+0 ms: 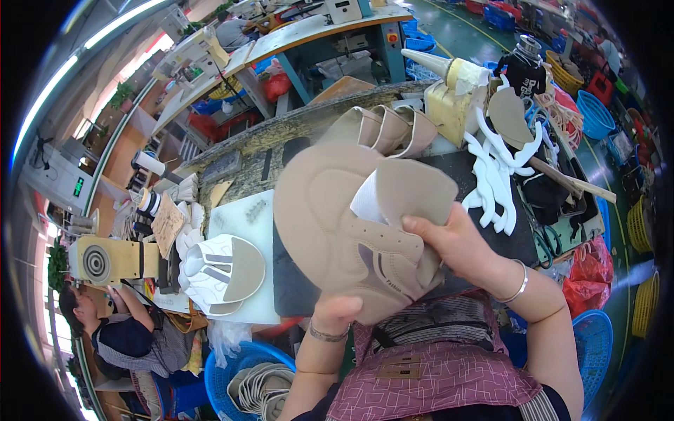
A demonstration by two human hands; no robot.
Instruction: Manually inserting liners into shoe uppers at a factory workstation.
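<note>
In front of my apron I hold a beige shoe upper [400, 245] between both hands, above a black mat [291, 288]. Broad, rounded beige panels with stitched or embossed lines spread to its left; I cannot tell whether they are one piece or several. White lining shows inside its opening. My right hand [456, 238] grips the upper's right side, thumb on top. My left hand [337, 313] closes on the lower edge; its fingers are mostly hidden beneath. White-and-beige uppers [225, 274] lie on a white board [246, 217] to the left.
Beyond the mat stand curved beige pieces [390, 130] and a yellow block with a horn [456, 105]. White foam strips [491, 186], a wooden handle [576, 179] and scissors [547, 242] lie right. Blue baskets [217, 372] flank me. A person [133, 333] sits left.
</note>
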